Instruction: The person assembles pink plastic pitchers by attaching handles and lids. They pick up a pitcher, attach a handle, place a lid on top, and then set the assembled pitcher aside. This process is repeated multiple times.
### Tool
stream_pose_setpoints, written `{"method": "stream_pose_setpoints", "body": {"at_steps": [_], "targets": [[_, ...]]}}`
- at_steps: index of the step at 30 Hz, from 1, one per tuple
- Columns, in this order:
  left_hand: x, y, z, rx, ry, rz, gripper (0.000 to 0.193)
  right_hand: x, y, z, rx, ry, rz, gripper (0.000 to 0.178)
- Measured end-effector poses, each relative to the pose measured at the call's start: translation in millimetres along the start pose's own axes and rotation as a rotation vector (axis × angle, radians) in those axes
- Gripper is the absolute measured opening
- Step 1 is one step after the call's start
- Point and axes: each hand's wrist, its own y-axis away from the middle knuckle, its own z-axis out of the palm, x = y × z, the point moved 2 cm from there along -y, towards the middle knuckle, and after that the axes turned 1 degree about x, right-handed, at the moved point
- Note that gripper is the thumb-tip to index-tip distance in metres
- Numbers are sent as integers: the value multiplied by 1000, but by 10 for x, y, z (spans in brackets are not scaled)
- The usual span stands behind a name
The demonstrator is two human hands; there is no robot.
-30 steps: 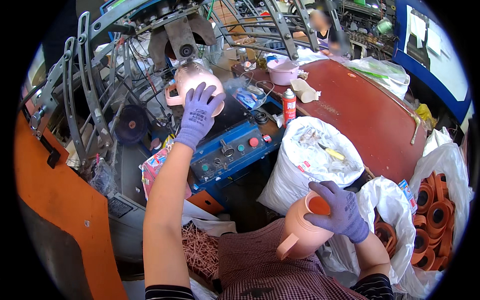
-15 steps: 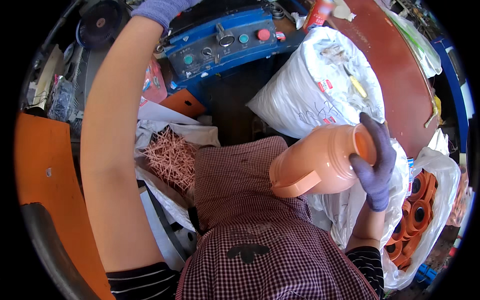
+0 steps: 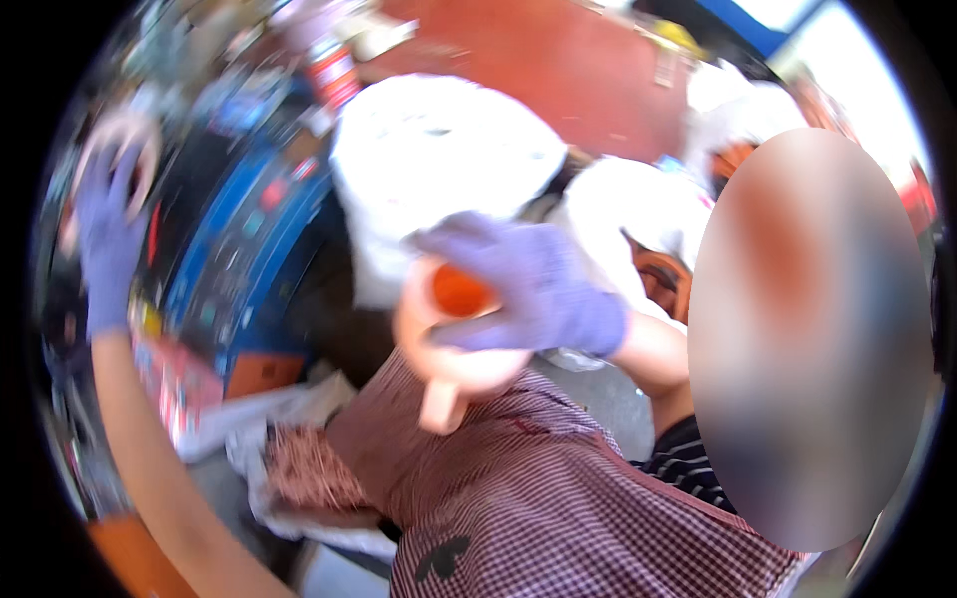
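Note:
A peach plastic jug (image 3: 469, 364) with a stub handle is tilted above my lap, its mouth facing up and showing an orange inside. My right hand (image 3: 538, 284), in a purple glove, grips it at the rim, fingers on the far side and thumb on the near side. At the far left my left hand (image 3: 108, 229), gloved alike, reaches beyond the blue control panel. Its fingers lie over a pale pink round piece (image 3: 148, 149) with a ring-like edge. Motion blur smears this piece, and its exact kind does not show.
The blue control panel (image 3: 244, 239) stands left of a full white sack (image 3: 439, 140). A red can (image 3: 332, 75) is behind it, by a reddish-brown tabletop (image 3: 538, 60). Thin pink sticks (image 3: 309, 466) fill a bag beside my lap. A blurred oval hides the right side.
The view has swung right. My right hand has brought the jug round, turning its mouth upward. My left hand, earlier cut off at the top edge, now shows on the pale pink round piece.

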Motion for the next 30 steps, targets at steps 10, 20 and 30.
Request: {"method": "stream_pose_setpoints", "body": {"at_steps": [10, 20, 30], "targets": [[2314, -185, -1242, -322, 1475, -339, 78, 249, 377, 29, 183, -643, -62, 54], [2322, 692, -1623, -613, 1514, -378, 113, 2471, 3428, -2168, 310, 937, 1417, 36], [1626, 1815, -1461, -331, 1553, -1105, 59, 2632, 3713, -2572, 894, 19, 1343, 29]]}}
